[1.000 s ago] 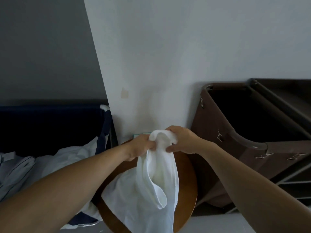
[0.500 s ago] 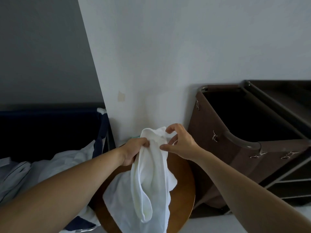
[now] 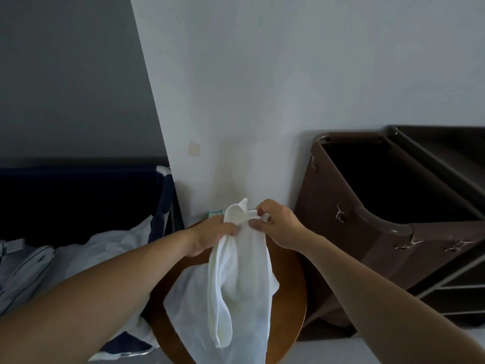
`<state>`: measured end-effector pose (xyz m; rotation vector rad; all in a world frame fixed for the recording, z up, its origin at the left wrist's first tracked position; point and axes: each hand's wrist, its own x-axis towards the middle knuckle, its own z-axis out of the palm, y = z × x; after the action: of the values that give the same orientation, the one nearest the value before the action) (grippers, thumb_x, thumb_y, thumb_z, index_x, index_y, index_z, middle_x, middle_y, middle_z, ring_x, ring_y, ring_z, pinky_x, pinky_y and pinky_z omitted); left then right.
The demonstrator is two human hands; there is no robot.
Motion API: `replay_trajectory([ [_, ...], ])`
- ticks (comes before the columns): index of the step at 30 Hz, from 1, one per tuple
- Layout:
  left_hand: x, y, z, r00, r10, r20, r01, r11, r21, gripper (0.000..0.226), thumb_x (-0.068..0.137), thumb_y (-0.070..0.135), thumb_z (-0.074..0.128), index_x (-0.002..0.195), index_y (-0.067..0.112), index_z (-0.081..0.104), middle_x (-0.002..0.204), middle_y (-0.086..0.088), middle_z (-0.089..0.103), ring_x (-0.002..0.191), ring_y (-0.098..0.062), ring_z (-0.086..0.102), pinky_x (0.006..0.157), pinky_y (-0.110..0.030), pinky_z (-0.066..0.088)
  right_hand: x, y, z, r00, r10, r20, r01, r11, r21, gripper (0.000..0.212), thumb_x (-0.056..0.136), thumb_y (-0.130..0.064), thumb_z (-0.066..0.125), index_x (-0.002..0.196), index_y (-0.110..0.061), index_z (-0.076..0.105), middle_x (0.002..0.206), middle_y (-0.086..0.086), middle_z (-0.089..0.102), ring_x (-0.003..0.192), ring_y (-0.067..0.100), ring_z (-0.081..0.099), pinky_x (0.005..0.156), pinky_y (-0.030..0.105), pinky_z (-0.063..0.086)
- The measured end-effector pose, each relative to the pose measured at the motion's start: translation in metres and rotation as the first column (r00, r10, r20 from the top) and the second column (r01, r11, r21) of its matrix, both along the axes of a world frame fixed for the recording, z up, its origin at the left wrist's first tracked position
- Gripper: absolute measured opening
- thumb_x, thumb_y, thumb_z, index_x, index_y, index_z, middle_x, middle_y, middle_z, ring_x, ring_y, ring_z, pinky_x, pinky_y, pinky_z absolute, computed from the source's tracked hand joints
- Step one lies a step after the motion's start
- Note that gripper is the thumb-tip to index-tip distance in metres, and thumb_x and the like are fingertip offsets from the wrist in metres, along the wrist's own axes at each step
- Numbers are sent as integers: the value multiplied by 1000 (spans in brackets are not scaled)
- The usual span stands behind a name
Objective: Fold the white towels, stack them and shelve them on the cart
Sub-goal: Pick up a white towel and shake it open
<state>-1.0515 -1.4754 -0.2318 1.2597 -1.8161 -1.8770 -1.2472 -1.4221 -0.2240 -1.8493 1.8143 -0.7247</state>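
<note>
Both my arms are stretched out in front of me, bare forearms coming in from the bottom corners and meeting pretty much dead centre. My left hand is curled into a fist-ish grip around the bunched top of the white towel, knuckles facing up. My right hand is just beside it, wrist bent a bit, thumb and fingertips pinching a little flap of the top edge. So both hands are closed on the same towel, almost touching each other. The towel itself is a scrunched mess right now: a small tip pokes up above my hands, and the rest hangs straight down in a long loose roll with a rounded end near the bottom. Thinner, flatter layers are spread behind that roll. The lower part drapes onto the round wooden surface right below my hands, covering most of the middle of it. The dark brown cart sits off to my right against the white wall, open bin on top with metal clips along the sides, and shelf rails showing lower down. On my left there's a navy hamper with a heap of pale linens spilling out front.
</note>
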Motion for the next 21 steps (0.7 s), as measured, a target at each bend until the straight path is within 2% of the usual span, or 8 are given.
replay_trajectory([
  [3,4,-4,-2,961,-153,229,212,942,-261,49,89,20,66,133,27,47,115,3,62,106,-19,62,95,-34,53,-1,-1,-1,999,-9,39,7,998,60,19,88,-27,71,87,-11,60,73,-4,53,67,13,46,64,27,38],
  [6,5,-7,-1,935,-135,328,281,847,-451,93,81,36,76,151,27,17,132,14,45,118,-14,51,99,-35,50,-3,-2,4,998,21,57,-26,996,83,22,86,-26,75,95,-7,67,82,11,66,70,20,55,67,31,44],
  [7,3,-5,4,937,-117,330,283,806,-519,96,81,41,76,154,27,14,138,17,38,123,-11,44,105,-34,45,-5,-3,6,996,27,87,-34,996,83,22,84,-25,77,96,-8,69,85,14,69,72,25,59,69,32,48],
  [9,-1,-3,12,948,-124,294,286,742,-606,71,88,44,70,148,26,37,141,11,46,120,-7,47,107,-35,43,-9,-4,12,987,25,157,-37,996,75,20,81,-22,80,95,-11,73,87,12,73,79,28,68,77,37,54],
  [11,-3,-2,22,970,-163,180,239,770,-592,37,94,45,61,123,22,64,114,1,68,98,-15,64,93,-43,55,-11,-4,20,981,12,192,-23,998,55,15,79,-18,82,92,-15,76,85,8,75,81,25,71,82,40,57],
  [13,-2,-4,30,990,-122,64,137,841,-523,33,97,43,57,108,16,72,98,-9,71,89,-27,68,86,-50,57,-13,-4,28,966,-4,257,-2,1000,23,13,78,-13,82,85,-22,75,80,1,75,78,20,72,83,40,59],
  [16,-3,-10,36,999,-38,1,35,904,-427,29,100,31,57,103,6,72,99,-18,70,90,-37,66,90,-48,55,-10,-2,37,960,-53,276,59,998,-14,20,79,-14,82,79,-29,68,76,-3,73,74,17,71,79,39,60],
  [21,-12,-10,39,991,92,-98,-118,943,-311,24,101,23,55,99,4,70,99,-21,68,87,-31,66,88,-49,56,-7,1,39,988,-96,118,112,984,-141,11,83,-23,79,79,-27,69,87,-9,72,84,13,68,81,35,56],
])
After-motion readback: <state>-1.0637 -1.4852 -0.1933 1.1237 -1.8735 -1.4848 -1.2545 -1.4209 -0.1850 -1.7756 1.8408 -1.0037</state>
